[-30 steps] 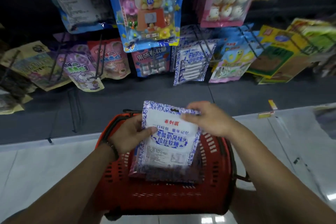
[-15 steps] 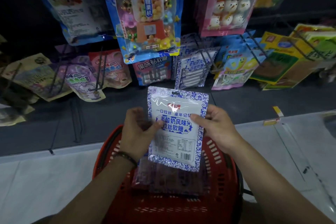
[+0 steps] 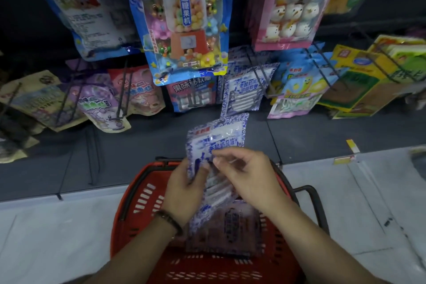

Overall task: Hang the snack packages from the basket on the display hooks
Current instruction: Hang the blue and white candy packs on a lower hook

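A blue-and-white snack package point(image 3: 219, 136) is held up above the red basket point(image 3: 140, 198), tilted with its top toward the display. My left hand point(image 3: 184, 189) grips its lower left edge. My right hand point(image 3: 246, 173) pinches its front near the middle. More matching packages point(image 3: 232, 221) lie in the basket under my hands. Identical blue-and-white packages point(image 3: 244, 92) hang on a black wire hook point(image 3: 258, 69) straight ahead, just beyond the held one.
Other snack bags hang on hooks all around: a large blue candy-machine bag point(image 3: 184, 18), a pink snowman bag point(image 3: 295, 2), purple and pink bags point(image 3: 103, 104) at left, yellow-green bags point(image 3: 359, 76) at right. A dark shelf base point(image 3: 299, 136) runs below them, with pale floor point(image 3: 46, 237) around the basket.
The package has been turned from its back side and tilted, rising slightly toward the display. My right hand moved from its right edge onto its front. The view has moved closer.
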Available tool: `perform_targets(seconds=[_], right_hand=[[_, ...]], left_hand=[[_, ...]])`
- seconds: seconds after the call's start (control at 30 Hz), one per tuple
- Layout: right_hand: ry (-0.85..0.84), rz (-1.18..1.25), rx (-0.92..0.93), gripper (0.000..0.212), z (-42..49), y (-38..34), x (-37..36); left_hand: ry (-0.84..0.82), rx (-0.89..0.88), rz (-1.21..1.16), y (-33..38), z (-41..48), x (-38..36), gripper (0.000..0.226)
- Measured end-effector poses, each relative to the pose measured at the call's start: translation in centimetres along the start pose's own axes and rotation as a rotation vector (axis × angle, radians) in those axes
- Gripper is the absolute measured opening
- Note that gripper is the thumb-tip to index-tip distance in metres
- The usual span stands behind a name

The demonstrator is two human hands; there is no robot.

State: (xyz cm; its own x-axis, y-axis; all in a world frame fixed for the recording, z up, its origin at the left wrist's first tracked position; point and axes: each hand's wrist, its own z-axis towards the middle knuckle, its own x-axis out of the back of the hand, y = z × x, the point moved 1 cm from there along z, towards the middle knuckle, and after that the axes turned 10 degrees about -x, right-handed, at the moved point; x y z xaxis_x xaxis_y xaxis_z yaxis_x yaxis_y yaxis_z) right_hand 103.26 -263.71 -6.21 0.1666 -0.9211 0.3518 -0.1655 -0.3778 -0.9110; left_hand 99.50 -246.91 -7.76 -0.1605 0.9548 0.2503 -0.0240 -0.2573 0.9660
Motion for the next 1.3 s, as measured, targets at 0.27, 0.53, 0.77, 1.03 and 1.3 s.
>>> perform_targets(seconds=[0.27,0.53,0.77,1.03,1.3], right_hand=[[0.180,0.104,-0.147,0.047,4.0,0.9,5.7],[0.291,0.395,0.055,0.042,4.0,0.2,7.7],[0.373,0.541,0.028,0.035,6.0,0.4,10.2],[0.400,0.685,-0.105,0.012,8.2,2.9,11.2],[0.332,0.781,-0.291,0.051,8.9,3.1,11.1]], left_hand=[[-0.088,0.130,-0.197,0.7,0.7,1.2,0.026],[-0.069,0.068,-0.144,4.1,4.4,-0.1,0.028],[0.051,-0.077,-0.019,5.9,8.2,-3.2,0.030],[0.005,0.013,-0.093,4.6,9.6,-8.5,0.008],[0.096,0.227,-0.196,2.9,11.6,-12.2,0.036]])
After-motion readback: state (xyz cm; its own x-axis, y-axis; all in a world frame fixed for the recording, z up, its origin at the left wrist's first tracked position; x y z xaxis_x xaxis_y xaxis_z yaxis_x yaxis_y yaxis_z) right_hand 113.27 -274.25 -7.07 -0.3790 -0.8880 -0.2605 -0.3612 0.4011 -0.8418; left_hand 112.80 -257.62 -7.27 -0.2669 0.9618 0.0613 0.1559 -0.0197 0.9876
